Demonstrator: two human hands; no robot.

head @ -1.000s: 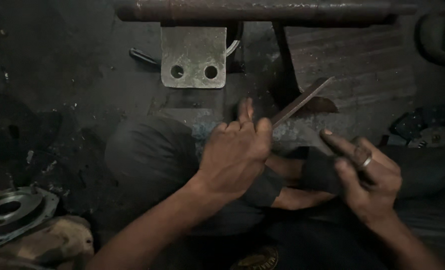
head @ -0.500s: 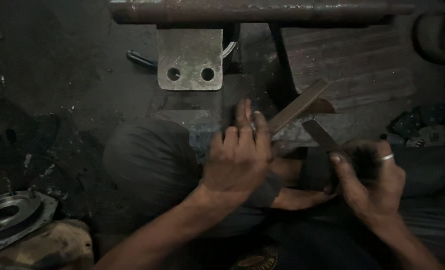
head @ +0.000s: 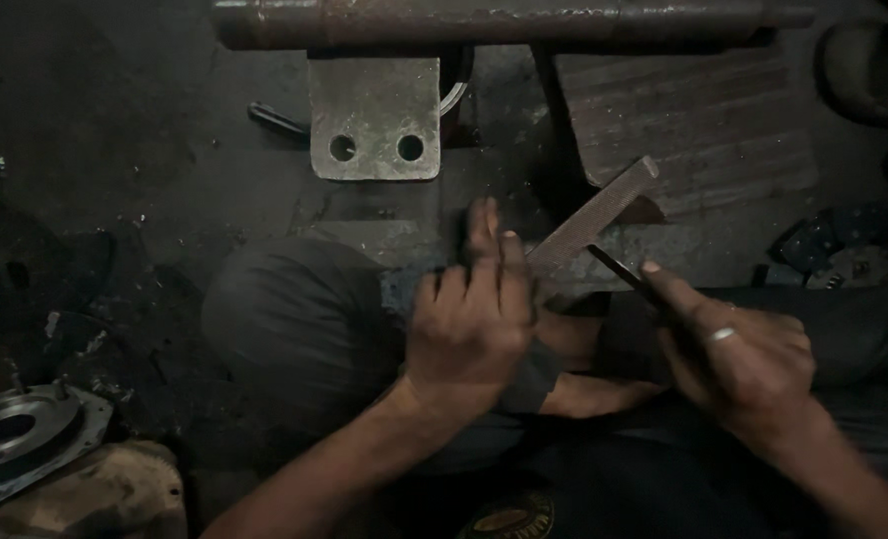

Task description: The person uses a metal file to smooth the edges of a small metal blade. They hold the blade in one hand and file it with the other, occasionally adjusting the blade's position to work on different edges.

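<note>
My left hand [head: 472,317] presses flat, fingers stretched forward, on the near end of a flat grey file-like metal strip [head: 602,210]. The strip slants up to the right, its lower end hidden under my fingers. My right hand [head: 738,354], with a ring on one finger, grips a thin dark tool [head: 624,274]. The index finger lies along the tool, and its tip meets the strip's lower edge. Both hands work just above my bent knee [head: 299,319] in dark cloth.
A rusty pipe [head: 504,22] runs across the top, with a grey metal plate with two holes [head: 374,115] below it. A ribbed brown block [head: 693,120] lies at the upper right. A round metal flange [head: 20,439] sits at the lower left on the dark, grimy floor.
The thin dark tool's tip has slid left toward my left hand. My left hand's fingers have stretched further forward over the strip. The strip has hardly moved.
</note>
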